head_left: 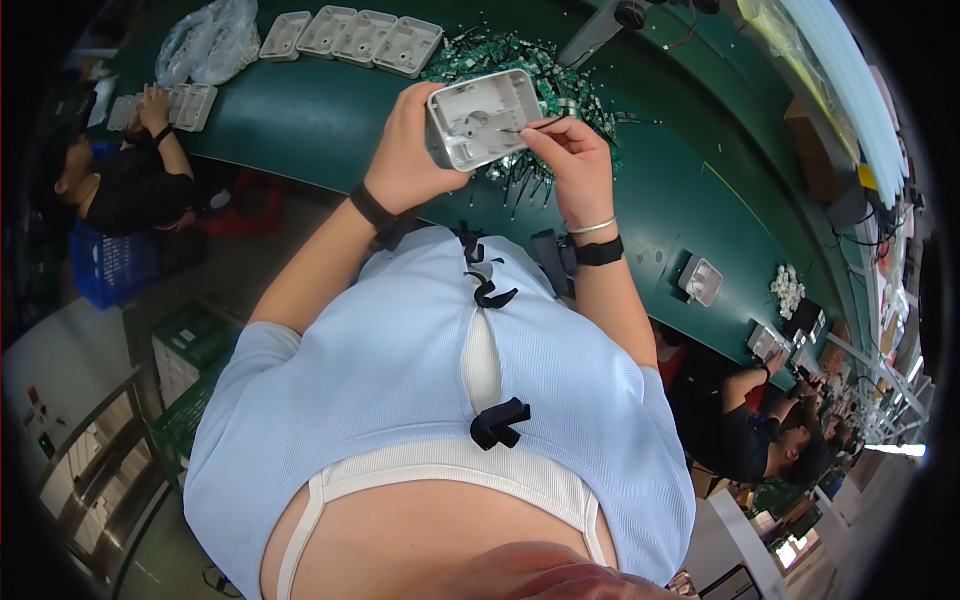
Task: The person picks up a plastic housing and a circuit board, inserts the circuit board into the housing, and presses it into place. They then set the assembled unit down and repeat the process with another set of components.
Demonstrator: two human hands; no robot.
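My left hand (415, 145) grips a white plastic housing (485, 118) by its left side, with the open face toward me. Molded posts and a round feature show inside it. My right hand (570, 155) is at the housing's right edge, thumb and fingers pinching a thin black wire (545, 125) whose end reaches into the housing. Whether something is fixed to that wire inside the housing is too small to tell. Just behind and below the housing spreads a pile of small green circuit boards (510, 55) with dark leads.
Several white housings (355, 38) stand in a row at the far left of the green table (290, 110), beside clear plastic bags (205, 40). Another housing (700, 281) and small white parts (788, 288) lie to the right. Co-workers sit at both sides.
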